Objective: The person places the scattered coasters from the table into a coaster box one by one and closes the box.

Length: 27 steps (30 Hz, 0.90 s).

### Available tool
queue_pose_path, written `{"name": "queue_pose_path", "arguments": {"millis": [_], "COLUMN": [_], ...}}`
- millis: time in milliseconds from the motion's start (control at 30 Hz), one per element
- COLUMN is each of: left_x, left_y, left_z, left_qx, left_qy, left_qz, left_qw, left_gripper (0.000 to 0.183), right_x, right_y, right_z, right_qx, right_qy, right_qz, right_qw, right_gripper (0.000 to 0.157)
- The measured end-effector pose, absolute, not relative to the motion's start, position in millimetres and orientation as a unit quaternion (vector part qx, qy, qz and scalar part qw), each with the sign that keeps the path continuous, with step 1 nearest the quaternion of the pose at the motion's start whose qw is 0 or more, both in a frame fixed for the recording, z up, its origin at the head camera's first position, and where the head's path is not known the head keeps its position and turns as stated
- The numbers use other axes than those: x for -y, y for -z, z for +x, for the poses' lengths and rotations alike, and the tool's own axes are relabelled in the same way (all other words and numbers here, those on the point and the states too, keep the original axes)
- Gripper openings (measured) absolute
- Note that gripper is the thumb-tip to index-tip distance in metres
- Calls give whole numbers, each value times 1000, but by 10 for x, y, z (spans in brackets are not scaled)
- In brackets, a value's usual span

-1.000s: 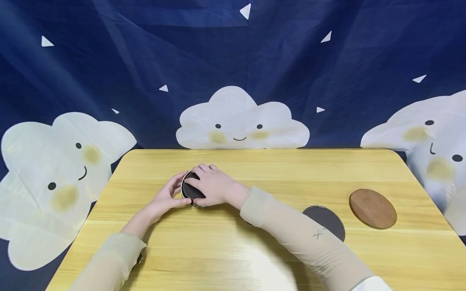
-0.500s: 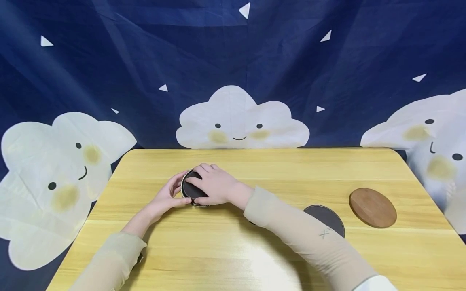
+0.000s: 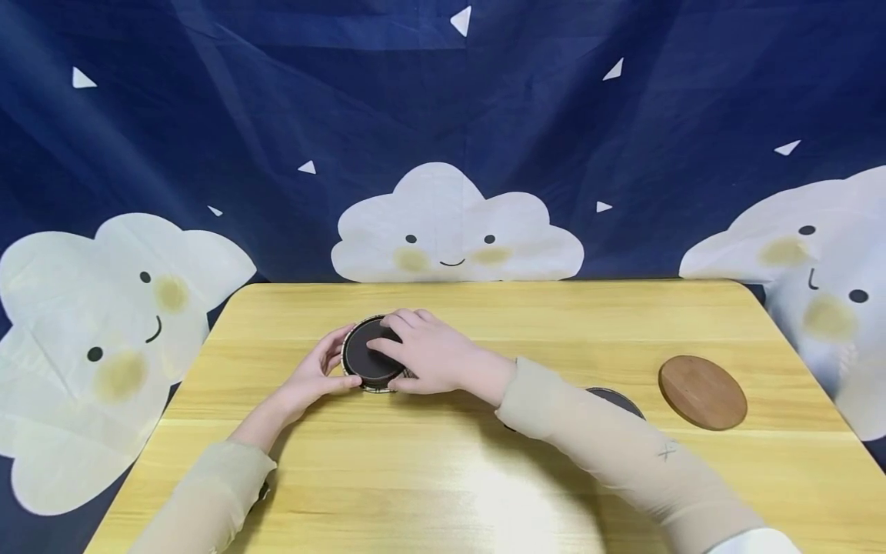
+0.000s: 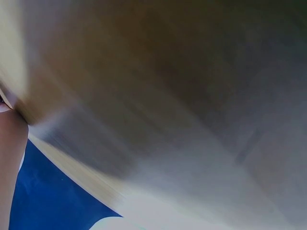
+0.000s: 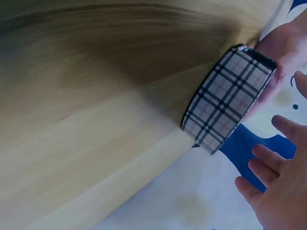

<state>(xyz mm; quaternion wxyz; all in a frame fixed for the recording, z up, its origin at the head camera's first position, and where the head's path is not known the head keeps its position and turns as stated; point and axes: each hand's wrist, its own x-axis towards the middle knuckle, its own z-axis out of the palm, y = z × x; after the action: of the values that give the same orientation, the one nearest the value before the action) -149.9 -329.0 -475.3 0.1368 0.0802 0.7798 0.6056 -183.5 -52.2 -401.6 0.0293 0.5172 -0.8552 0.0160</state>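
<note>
A round holder with plaid sides (image 5: 228, 98) stands toward the back left of the table. Within its rim, a dark round coaster (image 3: 367, 358) faces up in the head view. My left hand (image 3: 318, 378) grips the holder's left side, thumb at the front and fingers round the back. Over the right part of the holder is my right hand (image 3: 434, 355), fingers spread; the right wrist view shows those fingers apart from the plaid side. The left wrist view holds mostly blurred tabletop, with a strip of skin at its left edge.
Right of centre, a dark round coaster (image 3: 616, 397) lies partly hidden behind my right sleeve (image 3: 609, 446). Farther right lies a brown wooden disc (image 3: 703, 392). A blue curtain with clouds (image 3: 457, 223) hangs behind the table's back edge.
My right hand has drawn back to the right, showing more of the dark coaster in the holder. The right sleeve covers more of the loose coaster. My left hand keeps its grip.
</note>
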Motion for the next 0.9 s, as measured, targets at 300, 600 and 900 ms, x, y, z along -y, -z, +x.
{"name": "queue_pose_path", "arguments": {"millis": [300, 600, 900], "left_x": [3293, 3301, 3297], "left_y": [4746, 4738, 4746], "left_z": [-1520, -1503, -1490], "left_qx": [-779, -784, -783], "left_qy": [-606, -600, -602], "left_qz": [79, 74, 77], "left_qw": [139, 140, 137], "left_gripper": [97, 96, 96], "right_x": [112, -298, -740], "right_y": [3983, 3982, 3955], "right_z": [-1738, -1630, -1514], "right_qx": [849, 849, 860], "right_qy": [-28, -3, -10], "right_qz": [525, 524, 503], "right_qw": [51, 71, 87], "right_gripper": [66, 67, 66]}}
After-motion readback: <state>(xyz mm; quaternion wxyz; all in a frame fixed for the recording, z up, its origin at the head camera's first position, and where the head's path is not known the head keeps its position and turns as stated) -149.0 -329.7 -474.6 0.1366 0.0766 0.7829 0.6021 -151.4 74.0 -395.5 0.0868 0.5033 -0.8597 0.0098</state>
